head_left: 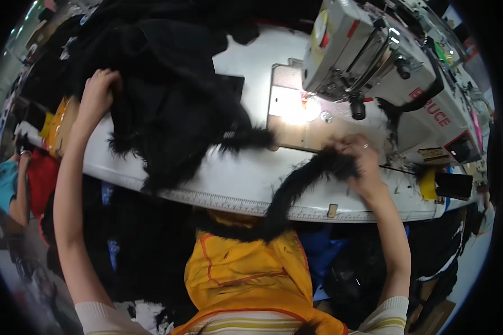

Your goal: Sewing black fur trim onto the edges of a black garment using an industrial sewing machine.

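A black cloth garment [167,95] with fuzzy edges spreads over the left part of the white sewing table. My left hand [99,92] is closed on its far left edge, fingers curled into the cloth. On the right, my right hand [361,163] pinches the end of a black furry strip [296,184], just in front of the sewing machine's plate. The strip hangs over the table's front edge and down across my lap. Motion blurs the right fingers slightly. A small pale label shows at the garment's right edge, near a fuzzy tip.
The white sewing machine [408,95] stands at the right, its lamp lighting the metal plate [296,134] under the needle. A ruler tape [229,201] runs along the table's front edge. Black cloth is piled at the back left. At far left sits another person in a teal top [5,184].
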The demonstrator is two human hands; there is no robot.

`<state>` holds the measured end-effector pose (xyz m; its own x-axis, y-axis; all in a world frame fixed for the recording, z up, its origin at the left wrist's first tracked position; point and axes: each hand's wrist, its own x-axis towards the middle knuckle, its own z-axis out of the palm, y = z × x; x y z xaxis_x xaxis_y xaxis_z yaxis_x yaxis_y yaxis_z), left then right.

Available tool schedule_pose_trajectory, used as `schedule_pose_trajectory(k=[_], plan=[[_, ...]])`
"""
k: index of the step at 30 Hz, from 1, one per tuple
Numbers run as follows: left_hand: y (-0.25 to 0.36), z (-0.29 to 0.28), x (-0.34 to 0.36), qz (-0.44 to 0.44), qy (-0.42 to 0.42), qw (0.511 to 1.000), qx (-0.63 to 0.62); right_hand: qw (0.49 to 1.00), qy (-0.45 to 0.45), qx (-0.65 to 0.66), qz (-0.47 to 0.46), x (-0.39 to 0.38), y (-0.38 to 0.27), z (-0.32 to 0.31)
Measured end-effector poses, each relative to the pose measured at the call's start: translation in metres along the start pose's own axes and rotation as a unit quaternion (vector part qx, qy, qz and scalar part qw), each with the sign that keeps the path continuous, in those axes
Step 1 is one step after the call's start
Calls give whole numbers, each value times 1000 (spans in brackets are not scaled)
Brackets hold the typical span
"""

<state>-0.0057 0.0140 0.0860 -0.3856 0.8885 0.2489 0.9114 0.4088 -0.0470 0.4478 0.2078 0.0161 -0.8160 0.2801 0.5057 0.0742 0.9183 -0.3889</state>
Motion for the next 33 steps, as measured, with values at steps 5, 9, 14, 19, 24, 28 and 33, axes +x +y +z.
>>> schedule_pose_trajectory(k=[5, 9, 14, 19, 24, 28, 33], plan=[[93, 15, -42, 167, 109, 968, -154, 966, -106, -76, -226, 72, -54, 53], [139, 23, -49, 73, 64, 947, -305, 952, -225, -68, -196, 73, -59, 73], [183, 8, -30, -20, -108, 653, -749, 960, -206, -18, -188, 31, -47, 76], [197, 15, -46, 155, -257, 521, -799, 977, -161, -26, -141, 54, -37, 88], [122, 14, -92, 115, -287, 676, -669, 964, 149, -104, -194, 157, -32, 178], [46, 13, -112, -63, -247, 709, -658, 994, 63, -60, -58, 201, -21, 229], [-13, 29, -90, -132, 9, 765, -630, 948, -106, -294, -49, 219, -22, 203]])
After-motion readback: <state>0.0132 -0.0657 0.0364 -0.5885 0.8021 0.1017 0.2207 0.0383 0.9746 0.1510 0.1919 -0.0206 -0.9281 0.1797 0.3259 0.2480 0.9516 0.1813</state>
